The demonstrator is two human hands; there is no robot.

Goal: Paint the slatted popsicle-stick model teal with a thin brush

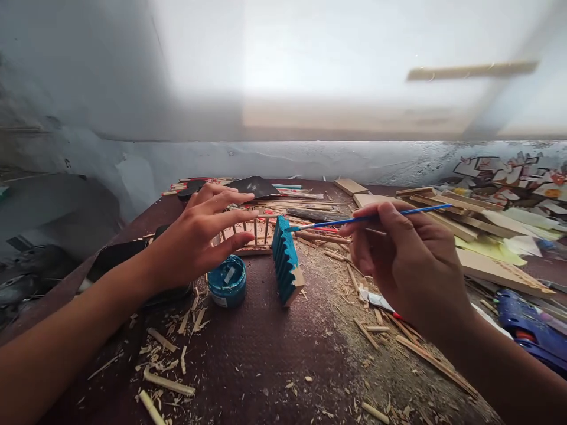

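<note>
My right hand (403, 254) grips a thin paintbrush (336, 222) with a blue handle. Its bristles rest on the upper part of a small ridged wooden block (286, 260) that stands on edge. Blue-green paint covers most of the block, while its lower right end shows bare wood. To the left, my left hand (208, 227) is open, fingers stretched toward the block and apart from it. Below those fingers stands an open jar of blue-green paint (227, 282). Behind the jar, partly hidden by the hand, is a little wooden railing (261, 230) on a base.
Wood shavings and stick offcuts (168, 381) litter the dark red table (266, 366). A blue glue gun (529, 330) lies at the right edge, near stacked wood strips (500, 271). Thin sticks lie at the back before a pale wall (283, 156).
</note>
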